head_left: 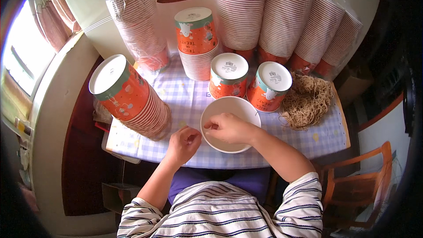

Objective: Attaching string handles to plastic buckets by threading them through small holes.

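Observation:
A round paper bucket stands mouth up at the table's near edge, its white inside facing me. My right hand is over its mouth, the fingers bent and pressed together close to the left inner wall. Just outside the left rim is my left hand, its fingers curled in a pinch. Whatever either hand grips is too small or hidden to make out. Right behind this bucket, two orange paper buckets, one on the left and one on the right, rest upside down. A thin dark mark shows near the open bucket's right rim.
A tangled heap of brown twine lies at the right. Upside-down bucket stacks stand at the left and back middle. Several plastic-wrapped stacks line the back of the checked tablecloth. A wooden chair is at lower right.

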Action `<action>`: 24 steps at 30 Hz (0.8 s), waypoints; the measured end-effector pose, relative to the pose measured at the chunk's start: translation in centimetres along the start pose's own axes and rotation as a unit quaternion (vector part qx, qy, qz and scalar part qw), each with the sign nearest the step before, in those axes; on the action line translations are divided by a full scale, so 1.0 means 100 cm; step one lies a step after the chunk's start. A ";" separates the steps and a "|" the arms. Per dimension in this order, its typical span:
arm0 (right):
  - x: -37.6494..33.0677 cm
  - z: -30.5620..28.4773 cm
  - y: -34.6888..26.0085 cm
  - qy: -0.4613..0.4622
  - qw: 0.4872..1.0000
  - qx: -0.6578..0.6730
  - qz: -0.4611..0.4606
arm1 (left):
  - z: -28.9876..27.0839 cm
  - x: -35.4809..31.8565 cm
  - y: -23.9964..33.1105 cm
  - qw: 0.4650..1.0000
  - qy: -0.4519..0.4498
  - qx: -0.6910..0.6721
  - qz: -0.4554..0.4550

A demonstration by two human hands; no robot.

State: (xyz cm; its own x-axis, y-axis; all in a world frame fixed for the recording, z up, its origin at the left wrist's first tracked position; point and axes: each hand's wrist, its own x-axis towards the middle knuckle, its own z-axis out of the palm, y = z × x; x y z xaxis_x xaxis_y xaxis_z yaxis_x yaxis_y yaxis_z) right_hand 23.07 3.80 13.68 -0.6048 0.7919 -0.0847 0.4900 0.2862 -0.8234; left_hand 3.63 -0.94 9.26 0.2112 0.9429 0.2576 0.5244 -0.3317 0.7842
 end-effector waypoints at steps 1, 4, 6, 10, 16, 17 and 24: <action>-0.004 -0.002 -0.004 -0.002 1.000 -0.001 -0.002 | -0.001 -0.002 -0.007 1.000 0.003 0.000 -0.001; -0.024 -0.002 -0.013 -0.034 0.998 -0.057 0.011 | -0.002 -0.013 -0.028 0.980 -0.044 -0.158 -0.109; -0.036 0.004 -0.020 -0.021 0.982 -0.188 -0.025 | -0.005 -0.020 -0.034 0.948 -0.096 -0.285 -0.103; -0.054 0.007 -0.021 0.003 0.969 -0.227 -0.096 | -0.008 -0.033 -0.027 0.923 -0.169 -0.344 -0.038; -0.069 -0.003 -0.020 0.041 0.947 -0.289 -0.136 | -0.011 -0.056 -0.006 0.939 -0.213 -0.266 0.053; -0.071 -0.005 -0.020 0.039 0.946 -0.291 -0.136 | -0.009 -0.057 -0.002 0.942 -0.205 -0.256 0.070; -0.080 -0.021 -0.041 0.072 0.965 -0.206 -0.149 | -0.012 -0.051 0.016 0.924 -0.113 -0.354 0.093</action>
State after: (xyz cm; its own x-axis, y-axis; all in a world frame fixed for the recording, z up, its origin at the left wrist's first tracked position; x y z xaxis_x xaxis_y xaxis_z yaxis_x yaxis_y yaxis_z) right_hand 27.22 -2.59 18.89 -0.6785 0.6998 0.2234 0.5336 0.6786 -0.5048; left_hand 2.41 -6.21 9.90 0.4518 0.8145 0.3639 -0.1930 -0.3090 0.9313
